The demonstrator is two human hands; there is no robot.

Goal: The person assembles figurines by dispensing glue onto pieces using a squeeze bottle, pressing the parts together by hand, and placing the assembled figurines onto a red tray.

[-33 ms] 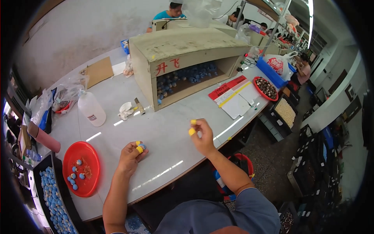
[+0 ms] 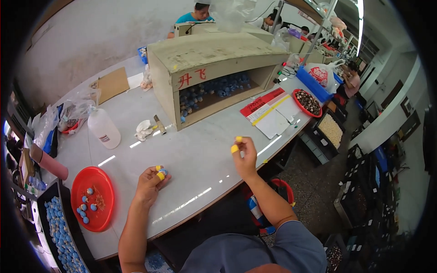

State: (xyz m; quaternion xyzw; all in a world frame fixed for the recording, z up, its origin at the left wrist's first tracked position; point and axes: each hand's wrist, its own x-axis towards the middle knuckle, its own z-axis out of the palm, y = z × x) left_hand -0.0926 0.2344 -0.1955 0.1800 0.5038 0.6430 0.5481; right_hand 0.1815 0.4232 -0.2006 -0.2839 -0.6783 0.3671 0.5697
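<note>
A long, glossy white table is seen from above, its near edge slanting up to the right. On its far side a large cream-painted box, open at the front, is set; many small blue pieces are heaped inside. At the table's left end, a long black rectangular bin is filled with similar blue pieces. Just beside it, a shallow round red plastic dish is placed, with several small blue balls gathered in it. At the right, red and white paper sheets are laid near the edge. A white plastic bottle is stood upright beyond the dish.

The left hand is held low over the table, to the right of the dish; its thumb and forefinger are closed on a small rounded blue piece, partly hidden by the fingers. The right hand is raised well apart from it, near the sheets, thumb and forefinger curled toward each other; whether anything is pinched there cannot be told. On both hands, those fingertips are wrapped in yellow covers.
</note>
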